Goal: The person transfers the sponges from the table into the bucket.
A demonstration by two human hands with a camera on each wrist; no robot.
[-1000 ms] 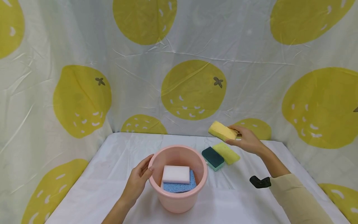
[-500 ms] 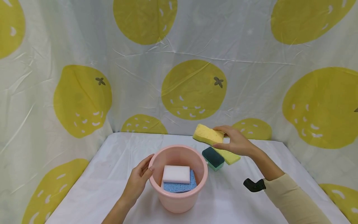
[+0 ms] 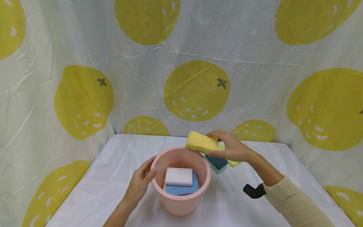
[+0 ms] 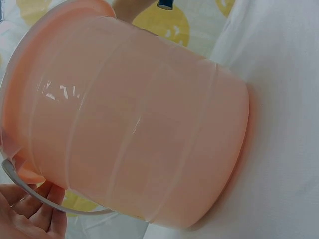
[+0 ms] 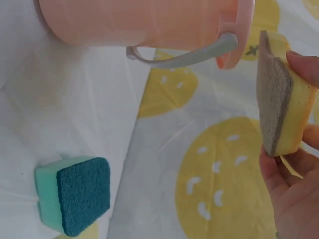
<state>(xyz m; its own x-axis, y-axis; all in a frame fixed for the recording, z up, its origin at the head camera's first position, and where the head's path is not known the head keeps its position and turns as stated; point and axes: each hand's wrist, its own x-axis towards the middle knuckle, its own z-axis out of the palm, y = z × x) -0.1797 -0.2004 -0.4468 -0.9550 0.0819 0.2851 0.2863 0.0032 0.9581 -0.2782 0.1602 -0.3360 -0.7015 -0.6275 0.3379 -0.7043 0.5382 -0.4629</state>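
A pink bucket (image 3: 181, 205) stands upright on the white-covered table, its grey handle (image 5: 199, 54) hanging down the side. My left hand (image 3: 141, 176) grips its left rim, thumb over the edge and fingers against the outside. Inside lie a white sponge (image 3: 179, 176) and, beneath it, a blue sponge (image 3: 181, 190). Between thumb and fingers, my right hand (image 3: 231, 147) pinches a yellow sponge (image 3: 200, 142) at its right end, above the bucket's far right rim. In the right wrist view this sponge shows a grey scouring layer (image 5: 273, 94).
Right of the bucket, a green sponge with a dark scouring side (image 3: 217, 163) lies on the table. Behind it is a flat yellow-green sponge (image 3: 234, 163), partly covered by my right hand. A lemon-print curtain (image 3: 141, 78) encloses the back and sides.
My right hand has carried the yellow sponge leftward and a little down, from over the sponges on the table to the bucket's far rim. My left hand and the bucket stay still.
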